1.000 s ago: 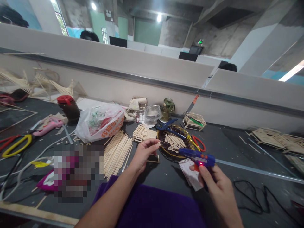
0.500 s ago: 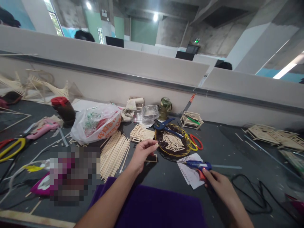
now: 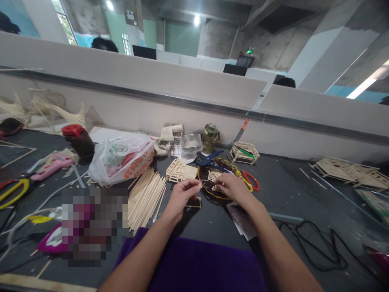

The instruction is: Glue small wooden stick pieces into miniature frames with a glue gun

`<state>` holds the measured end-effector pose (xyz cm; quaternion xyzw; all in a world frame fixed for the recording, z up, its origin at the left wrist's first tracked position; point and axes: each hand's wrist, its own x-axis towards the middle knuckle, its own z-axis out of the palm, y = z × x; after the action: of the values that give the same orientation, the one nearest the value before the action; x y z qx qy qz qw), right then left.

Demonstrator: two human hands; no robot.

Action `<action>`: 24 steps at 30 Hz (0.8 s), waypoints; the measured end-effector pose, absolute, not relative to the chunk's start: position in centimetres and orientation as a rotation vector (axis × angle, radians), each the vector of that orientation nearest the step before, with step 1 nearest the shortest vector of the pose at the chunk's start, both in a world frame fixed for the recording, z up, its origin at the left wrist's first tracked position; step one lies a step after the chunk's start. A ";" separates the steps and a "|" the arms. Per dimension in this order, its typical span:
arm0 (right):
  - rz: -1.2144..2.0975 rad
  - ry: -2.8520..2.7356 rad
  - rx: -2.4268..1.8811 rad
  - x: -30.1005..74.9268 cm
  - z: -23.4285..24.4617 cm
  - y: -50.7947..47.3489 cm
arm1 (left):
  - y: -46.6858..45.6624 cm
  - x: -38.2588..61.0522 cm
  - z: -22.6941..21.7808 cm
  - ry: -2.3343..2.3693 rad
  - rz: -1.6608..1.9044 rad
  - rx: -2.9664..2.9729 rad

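Observation:
My left hand [image 3: 181, 195] is closed in a pinch on a small wooden piece, held just above a small rectangular stick frame [image 3: 194, 202] on the dark table. My right hand [image 3: 232, 187] reaches over a round yellow-rimmed tray [image 3: 204, 190] of short cut sticks. Its fingers curl down onto the sticks, and I cannot make out what they grip. A white paper [image 3: 243, 224] lies under my right forearm. No blue glue gun shows in this view.
A bundle of long sticks [image 3: 146, 198] lies left of my hands, with a plastic bag [image 3: 121, 160] behind it. Blue pliers [image 3: 209, 159], red scissors [image 3: 253, 181] and a stick lattice [image 3: 179, 170] surround the tray. A black cable [image 3: 316, 243] loops at the right.
My right hand set the blue glue gun down on the white paper, then moved up and left onto the tray of short sticks. My left hand kept its pinch in place.

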<state>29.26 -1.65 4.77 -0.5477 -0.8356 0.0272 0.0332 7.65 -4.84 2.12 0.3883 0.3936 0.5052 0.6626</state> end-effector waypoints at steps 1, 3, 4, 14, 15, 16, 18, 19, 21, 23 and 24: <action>0.075 -2.627 -1.684 28.9 4.5 -0.8 | -4.8 7.6 2.1 0.889 1.142 0.875; 0.066 -2.700 -1.674 28.6 3.9 0.3 | -4.8 7.6 2.2 0.883 1.146 0.873; 0.066 -2.719 -1.668 28.5 3.6 0.6 | -4.8 7.5 2.2 0.880 1.148 0.872; 0.019 -2.701 -1.701 28.0 3.6 0.6 | -4.8 7.5 2.2 0.859 1.164 0.839; -0.002 -2.668 -1.721 27.9 3.6 0.3 | -4.8 7.5 2.2 0.859 1.163 0.838; -0.011 -2.617 -1.737 27.9 3.7 0.0 | -4.8 7.5 2.3 0.858 1.163 0.839; 0.074 -2.433 -1.707 27.5 3.9 -1.1 | -4.8 7.5 2.3 0.858 1.167 0.844; 0.171 -2.302 -1.652 27.2 3.9 -1.8 | -4.9 7.5 2.3 0.860 1.168 0.849; 0.410 -2.000 -1.502 26.4 4.0 -3.3 | -4.9 7.5 2.4 0.867 1.174 0.868; 0.591 -1.769 -1.399 25.4 4.1 -4.7 | -4.9 7.5 2.4 0.881 1.184 0.892; 0.645 -1.702 -1.378 24.9 4.1 -5.3 | -4.9 7.6 2.4 0.888 1.189 0.905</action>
<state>24.92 -5.32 4.13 -0.5488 -0.6780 0.2568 0.4162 7.55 -4.87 2.37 0.3976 0.3904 0.5223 0.6455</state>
